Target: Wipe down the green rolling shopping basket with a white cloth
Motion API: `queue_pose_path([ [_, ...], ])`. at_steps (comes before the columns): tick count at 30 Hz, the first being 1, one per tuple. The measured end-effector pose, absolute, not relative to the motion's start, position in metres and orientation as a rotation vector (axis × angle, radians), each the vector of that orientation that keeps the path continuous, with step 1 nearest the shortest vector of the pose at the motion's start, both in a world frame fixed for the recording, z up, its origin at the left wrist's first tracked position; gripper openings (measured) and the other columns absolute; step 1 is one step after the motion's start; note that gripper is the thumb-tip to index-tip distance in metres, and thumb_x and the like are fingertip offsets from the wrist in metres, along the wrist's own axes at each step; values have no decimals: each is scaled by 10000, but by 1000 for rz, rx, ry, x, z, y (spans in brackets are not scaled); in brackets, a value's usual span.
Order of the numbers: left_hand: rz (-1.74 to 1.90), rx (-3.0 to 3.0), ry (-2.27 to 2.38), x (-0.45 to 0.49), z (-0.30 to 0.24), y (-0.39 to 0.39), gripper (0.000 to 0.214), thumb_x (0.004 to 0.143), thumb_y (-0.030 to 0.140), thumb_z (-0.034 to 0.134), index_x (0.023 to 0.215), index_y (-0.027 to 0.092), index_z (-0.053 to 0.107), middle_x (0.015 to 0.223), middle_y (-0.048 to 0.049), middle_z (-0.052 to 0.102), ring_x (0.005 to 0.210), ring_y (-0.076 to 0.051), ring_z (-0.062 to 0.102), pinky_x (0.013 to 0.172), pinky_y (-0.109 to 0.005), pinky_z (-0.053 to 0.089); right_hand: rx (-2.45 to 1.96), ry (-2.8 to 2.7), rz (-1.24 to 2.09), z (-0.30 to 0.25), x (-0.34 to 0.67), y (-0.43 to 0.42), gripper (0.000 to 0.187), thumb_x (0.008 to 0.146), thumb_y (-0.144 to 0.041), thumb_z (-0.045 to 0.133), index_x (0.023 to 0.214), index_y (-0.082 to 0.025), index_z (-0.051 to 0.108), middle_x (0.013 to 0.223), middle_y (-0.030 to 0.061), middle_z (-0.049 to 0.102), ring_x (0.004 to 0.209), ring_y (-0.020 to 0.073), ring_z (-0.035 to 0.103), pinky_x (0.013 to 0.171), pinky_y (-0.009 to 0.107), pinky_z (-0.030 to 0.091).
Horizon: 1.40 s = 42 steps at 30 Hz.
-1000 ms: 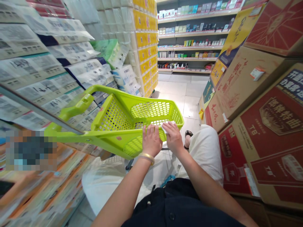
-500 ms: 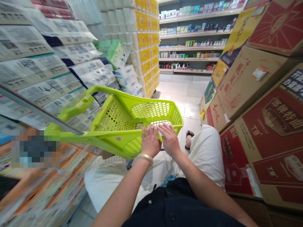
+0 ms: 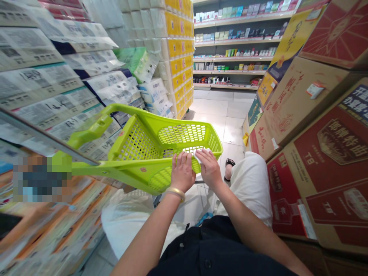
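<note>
Mid-frame, my left hand (image 3: 183, 174) lay over the green cart's (image 3: 129, 169) rim, grip unclear; my right hand (image 3: 211, 168) held a white cloth (image 3: 197, 154) there, work seemingly unfinished.

Shop, supermarket-type aisle. Far shelves (image 3: 241, 59) hold rows of bottles (image 3: 253, 52) and small boxes (image 3: 228, 12); wrapped packs (image 3: 54, 78) with handwritten numbers pile up left, printed cartons (image 3: 299, 101) with stuck-on labels (image 3: 315, 90) stack right; green shopping cart (image 3: 130, 171), tiled floor (image 3: 234, 109).

Upright lime-green cart (image 3: 138, 168) with perforated sides, small white cloth or tissue (image 3: 197, 155) at its near rim
</note>
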<state>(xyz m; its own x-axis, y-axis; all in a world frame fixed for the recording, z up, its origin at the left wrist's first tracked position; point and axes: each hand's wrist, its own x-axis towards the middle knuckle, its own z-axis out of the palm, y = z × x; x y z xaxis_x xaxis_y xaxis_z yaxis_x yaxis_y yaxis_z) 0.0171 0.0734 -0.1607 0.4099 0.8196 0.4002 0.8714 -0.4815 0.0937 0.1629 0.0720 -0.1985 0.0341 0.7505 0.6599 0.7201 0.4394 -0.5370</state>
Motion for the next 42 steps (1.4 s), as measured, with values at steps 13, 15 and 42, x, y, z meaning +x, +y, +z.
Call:
queue_pose_path([
  [13, -603, -2541, -1538, 14, -161, 70, 637, 743, 206, 563, 1366, 145, 443, 1313, -160, 559, 1372, -318, 390, 1229, -531, 163, -1265, -1718, 67, -196, 166, 70, 461, 895, -102, 409, 1248, -253, 663, 1319, 45, 674, 1321, 194, 555, 1191, 478, 341],
  [15, -595, -2544, -1533, 14, -161, 70, 625, 749, 206, 559, 1359, 139, 442, 1314, -159, 559, 1370, -312, 394, 1230, -521, 165, -1332, -1630, 34, -197, 177, 73, 459, 883, -90, 403, 1221, -235, 678, 1280, 58, 696, 1290, 206, 582, 1173, 493, 363],
  [42, -588, -2546, -1528, 11, -161, 66, 626, 750, 216, 553, 1360, 125, 444, 1322, -161, 563, 1372, -311, 394, 1225, -506, 171, -1371, -1538, 34, -199, 180, 74, 443, 873, -104, 416, 1196, -233, 690, 1239, 67, 717, 1263, 227, 602, 1165, 526, 361],
])
